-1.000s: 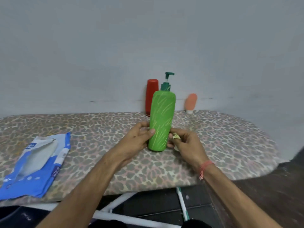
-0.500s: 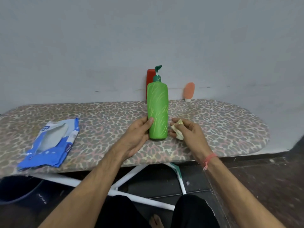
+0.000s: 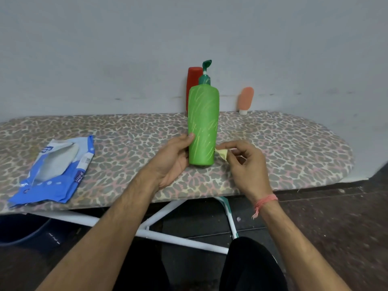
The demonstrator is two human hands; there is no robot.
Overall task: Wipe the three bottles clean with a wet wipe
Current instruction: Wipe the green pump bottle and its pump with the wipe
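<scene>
While the left hand (image 3: 172,162) holds the green bottle (image 3: 202,127) mid-frame, the right hand (image 3: 245,164) pinches a wipe (image 3: 222,153); next, probably rub the bottle's side.

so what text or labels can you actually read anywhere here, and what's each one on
Blue wipes pack: white lettering on its top left corner and lower right edge, sideways and blurred; not readable.
Same pack: a white barcode patch near its right edge; digits too small to read.
Green pump bottle: only pale streak marks, no words.
Red bottle: no text visible.
Small orange tube: no text visible.
</scene>
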